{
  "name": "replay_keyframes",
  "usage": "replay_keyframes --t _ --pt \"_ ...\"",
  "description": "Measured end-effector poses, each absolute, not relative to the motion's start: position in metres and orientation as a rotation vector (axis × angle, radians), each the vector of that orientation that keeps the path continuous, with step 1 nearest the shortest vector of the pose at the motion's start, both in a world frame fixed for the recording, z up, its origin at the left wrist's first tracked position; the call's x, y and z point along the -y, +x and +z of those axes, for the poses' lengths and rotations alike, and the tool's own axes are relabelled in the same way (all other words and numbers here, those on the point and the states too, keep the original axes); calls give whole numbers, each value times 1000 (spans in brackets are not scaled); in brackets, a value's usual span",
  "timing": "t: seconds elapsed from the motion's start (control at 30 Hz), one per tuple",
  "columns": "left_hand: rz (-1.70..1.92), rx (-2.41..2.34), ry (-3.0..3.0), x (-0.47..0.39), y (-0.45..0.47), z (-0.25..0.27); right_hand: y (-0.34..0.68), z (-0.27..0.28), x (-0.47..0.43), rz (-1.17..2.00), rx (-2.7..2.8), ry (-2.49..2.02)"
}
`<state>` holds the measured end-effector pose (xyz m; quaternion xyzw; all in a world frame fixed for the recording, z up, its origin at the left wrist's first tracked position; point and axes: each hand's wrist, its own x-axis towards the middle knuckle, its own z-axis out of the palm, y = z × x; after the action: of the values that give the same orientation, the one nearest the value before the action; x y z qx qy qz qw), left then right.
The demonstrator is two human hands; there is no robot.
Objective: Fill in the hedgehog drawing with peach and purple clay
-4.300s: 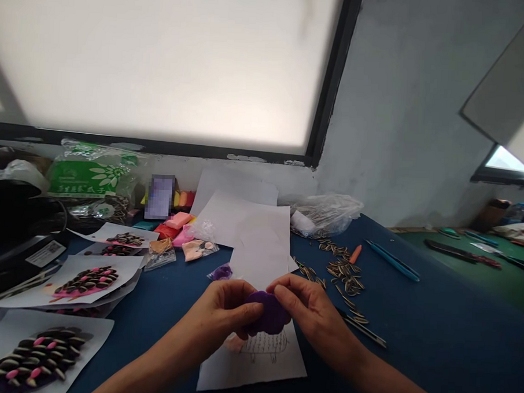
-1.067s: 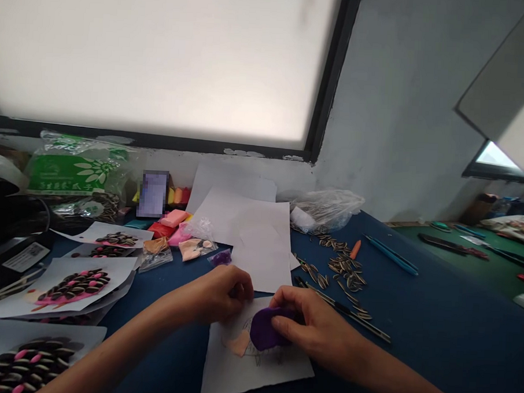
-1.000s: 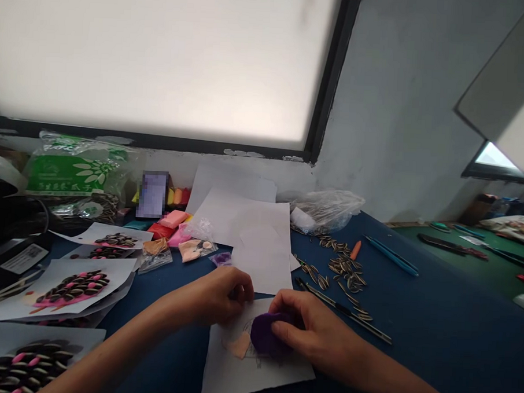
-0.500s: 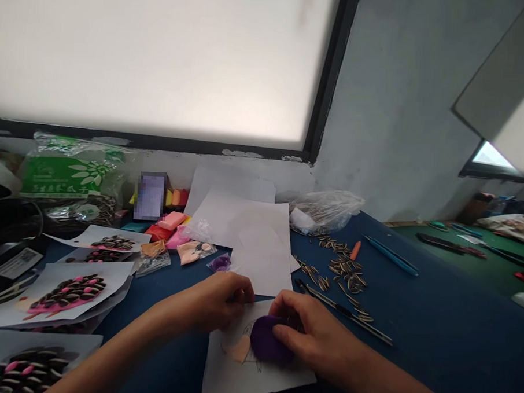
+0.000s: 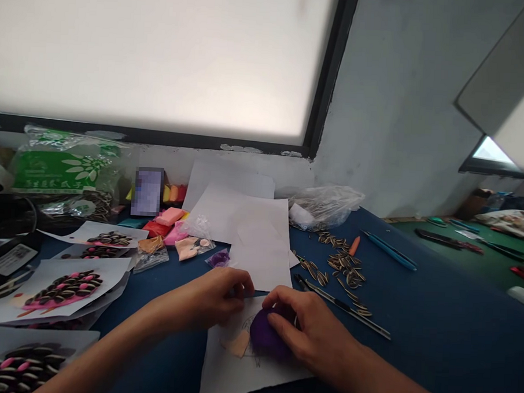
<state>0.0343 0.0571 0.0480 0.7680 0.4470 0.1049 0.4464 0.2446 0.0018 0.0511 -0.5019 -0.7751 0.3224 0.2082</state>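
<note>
Between the thumb and fingers of my right hand (image 5: 310, 332) is a flattened round of purple modelling clay (image 5: 267, 334), laid over a pencil drawing on a white sheet of paper (image 5: 232, 377). Left of the purple round, a small peach clay piece (image 5: 237, 344) lies on the drawing. My left hand (image 5: 223, 296) rests at the sheet's upper left edge with its fingers curled; what they hold, if anything, is hidden. Part of the drawn outline shows between the two hands.
Sunflower seeds (image 5: 349, 270), a pen (image 5: 348, 310) and a blue tool (image 5: 390, 250) lie to the right. Blank paper sheets (image 5: 260, 237) are behind my hands. Pictures of seed-covered hedgehogs (image 5: 64, 289), clay packets (image 5: 169, 217) and a green seed bag (image 5: 63, 170) stand left.
My right hand has shifted slightly left with the purple clay, pressing it nearer the drawing's middle. My left hand stays nearly in place. The view has tilted a little.
</note>
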Motion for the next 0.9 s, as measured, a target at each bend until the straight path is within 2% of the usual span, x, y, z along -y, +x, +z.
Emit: replay_keyframes --t 0.23,0.4,0.47,0.63,0.73,0.9 --pt "367 -1028 1787 -51 40 69 248 52 -6 1051 1832 -1191" --pt "533 -953 1516 -44 53 60 247 52 -6 1092 1705 -1075" --pt "627 -926 1457 -43 57 56 248 53 -6 1047 1738 -1103" --pt "648 -932 1390 -41 61 53 251 54 -8 659 1924 -1073" --pt "602 -836 1375 -38 63 54 252 53 -9 662 1986 -935" --pt "612 -751 1302 -34 65 57 252 53 -9 747 1931 -969"
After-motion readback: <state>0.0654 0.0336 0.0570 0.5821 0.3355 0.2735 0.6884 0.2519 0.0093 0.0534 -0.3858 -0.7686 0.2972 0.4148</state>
